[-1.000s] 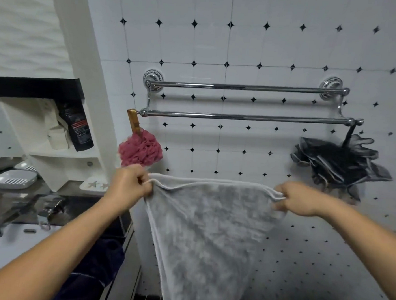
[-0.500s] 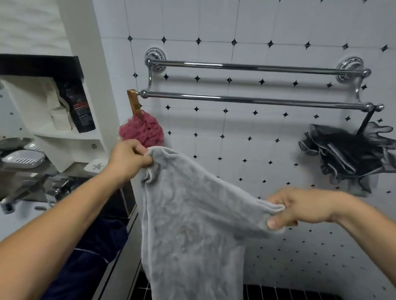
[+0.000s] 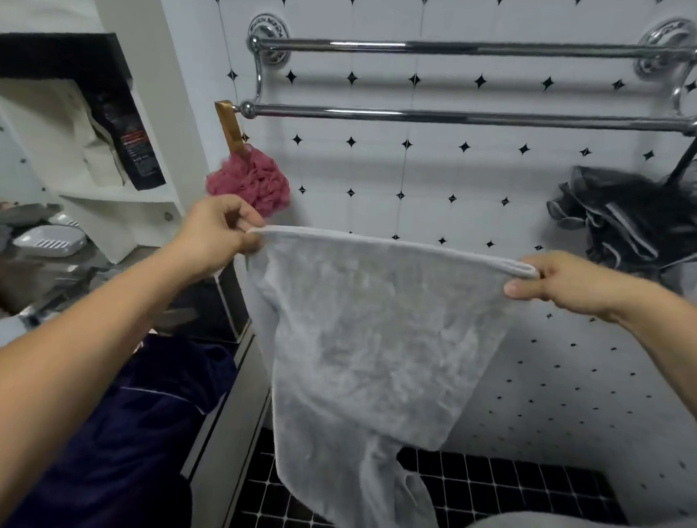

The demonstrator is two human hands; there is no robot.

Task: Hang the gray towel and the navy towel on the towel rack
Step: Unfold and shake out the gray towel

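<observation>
Gray towel stretched left-right by its top edge, rest hanging down, below the towel rack. Left hand and right hand each pinch a top corner. Navy towel lies near left.

The right hand has risen since half a second ago, so the gray towel has its top edge stretched nearly level again instead of slanting down. The towel rack now looms larger and closer.
</observation>
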